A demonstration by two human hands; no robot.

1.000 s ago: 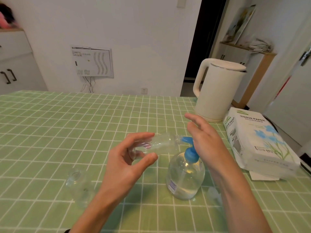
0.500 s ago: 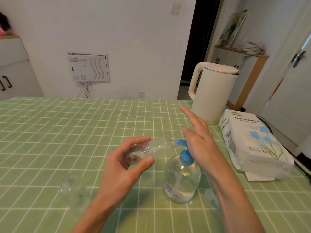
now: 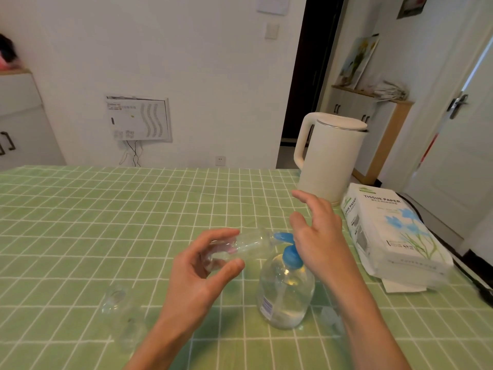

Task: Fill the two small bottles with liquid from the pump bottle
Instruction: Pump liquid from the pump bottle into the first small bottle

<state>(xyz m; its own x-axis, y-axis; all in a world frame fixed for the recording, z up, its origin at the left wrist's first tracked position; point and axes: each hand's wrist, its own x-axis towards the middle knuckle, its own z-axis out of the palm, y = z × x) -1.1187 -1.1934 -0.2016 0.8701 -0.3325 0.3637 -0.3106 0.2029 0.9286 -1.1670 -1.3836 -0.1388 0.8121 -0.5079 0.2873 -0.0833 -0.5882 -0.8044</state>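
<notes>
A clear pump bottle [image 3: 285,292] with a blue pump head [image 3: 289,252] stands on the green checked tablecloth, part full of clear liquid. My left hand [image 3: 198,273] holds a small clear bottle [image 3: 248,245] on its side, its mouth against the blue spout. My right hand [image 3: 318,233] rests with its palm on the pump head, fingers straight and spread. A second small clear bottle [image 3: 120,308] stands on the cloth at the lower left, apart from both hands.
A white electric kettle [image 3: 329,156] stands at the back right of the table [image 3: 106,209]. A pack of tissue paper [image 3: 392,233] lies to the right of my right hand. Small clear caps [image 3: 329,315] lie by the pump bottle, behind my right forearm.
The view has tilted up slightly. My right hand's fingers have lifted and spread a little over the pump head. The small bottle stays at the spout.
</notes>
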